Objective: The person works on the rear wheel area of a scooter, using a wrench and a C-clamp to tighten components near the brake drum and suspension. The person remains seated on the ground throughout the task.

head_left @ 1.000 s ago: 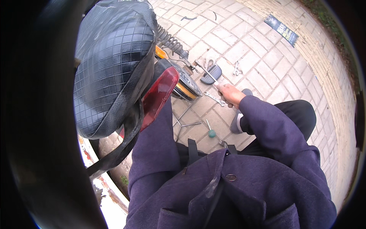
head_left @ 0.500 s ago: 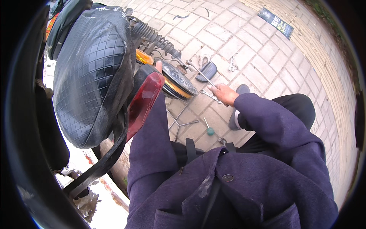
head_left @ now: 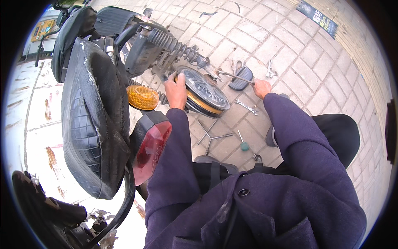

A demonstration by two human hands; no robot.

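Note:
My left hand [head_left: 177, 92] grips the near left edge of a scooter wheel [head_left: 204, 88], its fingers bent over the rim beside a yellowish band. In my right hand [head_left: 261, 88] is a slim metal rod tool [head_left: 237, 76], held by its near end. The tool's far end meets the lower end of a spring shock absorber [head_left: 176, 47], next to the wheel's hub; the exact contact is too small to tell. Beneath the tool lies a black, ribbed oval pedal-like part [head_left: 241, 78]. A wrench [head_left: 246, 107] rests on the paving just right of the wheel.
The scooter's black seat [head_left: 89, 124], orange reflector [head_left: 142, 97] and red tail light [head_left: 153, 151] stand at my left. On the bricks lie a three-armed spanner [head_left: 208, 135], a green-handled screwdriver [head_left: 244, 146], a socket tool [head_left: 258, 159] and small metal pieces [head_left: 270, 70].
My view has shifted, so the scooter shows more fully. My left hand, mostly hidden behind the tail light before, is now visible on the wheel. The rod tool has turned closer to level.

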